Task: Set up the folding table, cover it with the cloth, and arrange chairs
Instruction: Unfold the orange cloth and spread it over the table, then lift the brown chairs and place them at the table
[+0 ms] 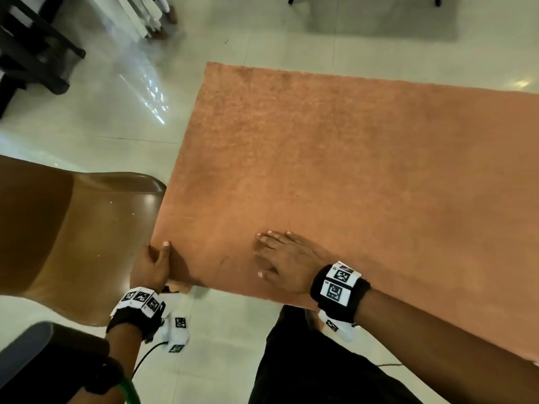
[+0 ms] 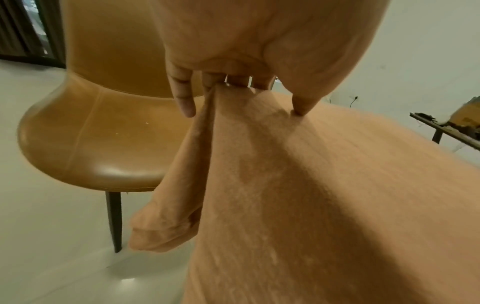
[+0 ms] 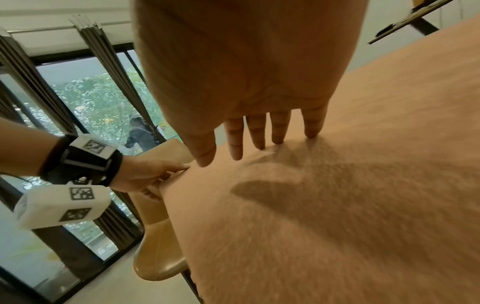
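An orange-brown cloth [image 1: 335, 176] covers the whole folding table top; the table itself is hidden under it. My left hand [image 1: 154, 265] pinches the cloth's near left corner, thumb on top and fingers under the edge; the left wrist view shows the cloth [image 2: 298, 195] gathered there, with a loose corner hanging down. My right hand [image 1: 284, 258] lies flat on the cloth near the front edge, fingers straight and spread; in the right wrist view the fingertips [image 3: 310, 133] press the cloth [image 3: 337, 205]. A tan moulded chair [image 1: 73, 228] stands against the table's left side.
Glossy pale floor tiles [image 1: 131, 112] surround the table. Dark furniture [image 1: 32, 51] stands at the far left, white slats [image 1: 137, 13] lean at the back. A grey rug [image 1: 379, 21] lies beyond the table. Dark curtains and a window [image 3: 98, 98] are to the left.
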The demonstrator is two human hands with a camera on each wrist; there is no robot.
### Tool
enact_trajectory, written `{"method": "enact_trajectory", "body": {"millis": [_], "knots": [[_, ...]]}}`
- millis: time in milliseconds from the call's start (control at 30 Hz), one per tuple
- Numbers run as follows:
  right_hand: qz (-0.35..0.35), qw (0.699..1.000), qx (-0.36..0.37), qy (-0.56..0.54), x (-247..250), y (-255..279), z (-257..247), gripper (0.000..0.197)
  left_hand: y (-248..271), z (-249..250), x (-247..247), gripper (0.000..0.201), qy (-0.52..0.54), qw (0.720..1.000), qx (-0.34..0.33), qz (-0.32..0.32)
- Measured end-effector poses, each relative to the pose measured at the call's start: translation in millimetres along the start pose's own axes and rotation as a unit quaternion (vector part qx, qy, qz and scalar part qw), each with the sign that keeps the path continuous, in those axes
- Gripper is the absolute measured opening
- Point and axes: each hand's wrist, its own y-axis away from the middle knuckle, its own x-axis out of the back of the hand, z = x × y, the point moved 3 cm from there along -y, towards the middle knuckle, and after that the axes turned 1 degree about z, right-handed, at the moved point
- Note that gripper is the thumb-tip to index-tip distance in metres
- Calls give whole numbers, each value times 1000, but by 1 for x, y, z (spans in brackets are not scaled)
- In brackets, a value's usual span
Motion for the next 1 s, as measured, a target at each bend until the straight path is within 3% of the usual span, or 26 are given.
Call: {"method": "enact_trajectory", "body": {"millis": [100,267,367,467,667,800,900,1000], "knots": [[21,1000,-6,3,-5,21,0,55,18,-27,3,58,29,1000,-2,-4],[9,999,-42,16,-15,28,-8,57,21,-80,-4,47,137,987,51,-69],[21,997,-72,15,-12,23,-21,52,30,-93,-1,28,130,984,10,-119],[37,995,-90,6,-13,11,-43,47,25,-110,15,24,99,984,-44,-143],[37,997,-70,-4,-37,-47,-135,33,-34,-184,83,24,135,972,-77,-174],[22,999,-39,-21,-65,-103,-219,32,-69,-240,178,20,90,986,-97,-103],[-27,1000,-10,12,-84,-146,-274,24,-102,-276,254,30,45,994,-101,-14],[-61,998,-13,-3,-101,-190,-308,32,-135,-297,311,42,-22,991,-125,49]]}}
